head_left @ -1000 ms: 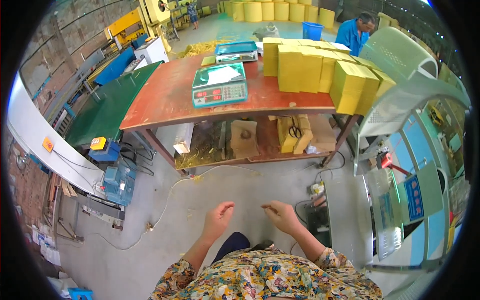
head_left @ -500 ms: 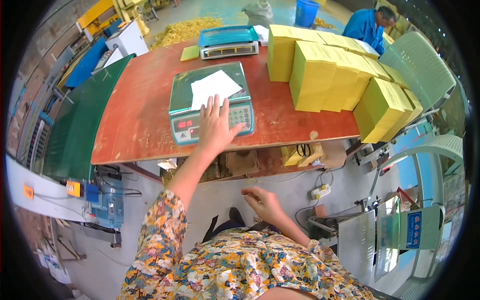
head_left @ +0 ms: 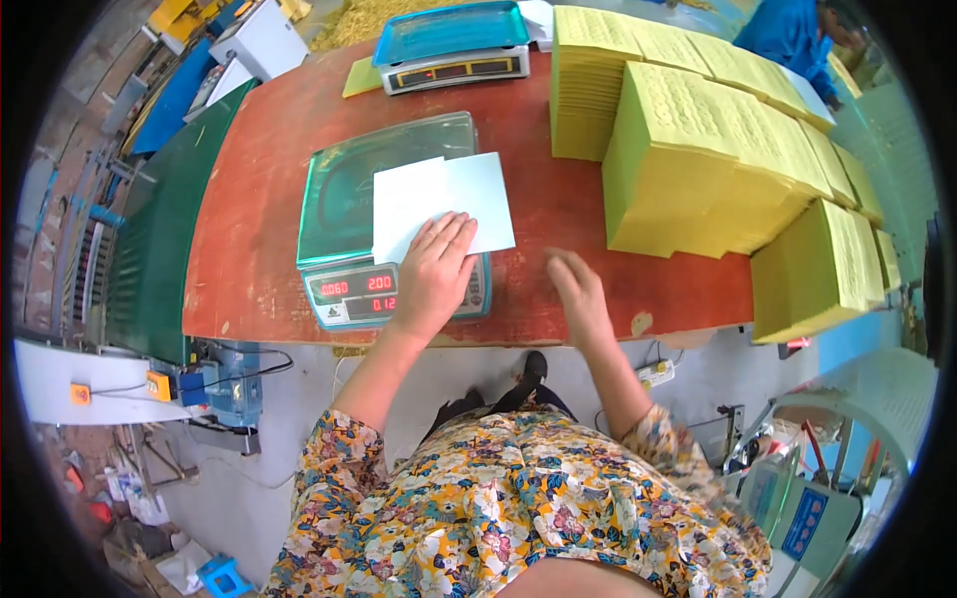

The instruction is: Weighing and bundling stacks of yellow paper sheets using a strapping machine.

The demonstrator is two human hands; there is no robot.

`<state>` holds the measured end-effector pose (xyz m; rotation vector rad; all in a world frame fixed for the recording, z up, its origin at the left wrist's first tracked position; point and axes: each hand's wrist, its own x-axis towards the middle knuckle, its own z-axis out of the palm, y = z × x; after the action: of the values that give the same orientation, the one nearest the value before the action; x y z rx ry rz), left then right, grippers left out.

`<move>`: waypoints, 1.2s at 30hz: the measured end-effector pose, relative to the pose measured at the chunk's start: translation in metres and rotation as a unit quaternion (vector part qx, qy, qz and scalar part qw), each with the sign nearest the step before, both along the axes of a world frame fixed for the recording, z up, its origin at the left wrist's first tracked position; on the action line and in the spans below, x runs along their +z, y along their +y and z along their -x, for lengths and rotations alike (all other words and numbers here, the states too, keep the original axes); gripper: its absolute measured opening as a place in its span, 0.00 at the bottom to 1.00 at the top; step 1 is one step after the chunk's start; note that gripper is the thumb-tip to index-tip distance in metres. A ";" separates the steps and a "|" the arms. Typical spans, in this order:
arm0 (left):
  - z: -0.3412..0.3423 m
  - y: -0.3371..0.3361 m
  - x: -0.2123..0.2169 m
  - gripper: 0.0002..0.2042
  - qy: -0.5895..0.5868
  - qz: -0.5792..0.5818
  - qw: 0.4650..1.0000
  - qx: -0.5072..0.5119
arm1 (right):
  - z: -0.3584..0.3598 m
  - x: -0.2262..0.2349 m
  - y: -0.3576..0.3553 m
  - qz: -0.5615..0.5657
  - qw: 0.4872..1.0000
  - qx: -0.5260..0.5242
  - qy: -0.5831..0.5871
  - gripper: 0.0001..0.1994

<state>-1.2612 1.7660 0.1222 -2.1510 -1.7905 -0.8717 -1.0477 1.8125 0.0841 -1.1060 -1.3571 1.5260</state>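
My left hand (head_left: 435,269) is closed on the near edge of the white sheets (head_left: 424,194), its fingers on top and the thumb mostly hidden. Two sheets overlap at a slant above the pan (head_left: 344,184) of a teal-edged digital scale (head_left: 334,304). Their right part reaches past the pan's side, over the red table (head_left: 543,204). Red digits glow on the display, partly covered by my left hand. To the right, my right hand (head_left: 581,294) hovers above the table's front edge, slightly blurred, with loosely bent fingers apart and nothing seen in them.
Tall stacks of yellow embossed paper (head_left: 688,159) fill the table's right side. A second scale with a blue tray (head_left: 454,45) stands behind, beside a small yellow pad (head_left: 363,78). A green panel (head_left: 150,229) borders the left. Someone in blue (head_left: 783,35) sits beyond the stacks.
The white sheets and my left hand have shifted right across the scale. My right hand has risen from below the table to its front edge. The view has moved closer to the table.
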 end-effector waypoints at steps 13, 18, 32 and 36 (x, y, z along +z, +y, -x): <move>0.027 -0.003 0.006 0.24 -0.192 0.060 0.972 0.124 | 0.045 0.015 0.105 -0.028 0.998 0.031 0.057 0.04; 0.044 0.000 0.016 0.25 -0.166 0.100 0.975 0.104 | -0.001 0.004 0.079 0.062 0.997 0.013 0.035 0.03; 0.083 0.006 0.021 0.07 -0.204 0.165 0.959 0.105 | -0.015 -0.041 0.018 0.137 0.979 -0.059 0.136 0.03; 0.079 0.012 0.022 0.04 -0.251 0.176 0.942 0.137 | -0.012 -0.044 0.018 0.134 0.978 -0.066 0.148 0.03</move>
<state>-1.3406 1.7781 0.1442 -1.8988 -2.5973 -1.1762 -1.0357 1.8303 0.0398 -1.0550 -0.8806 1.7293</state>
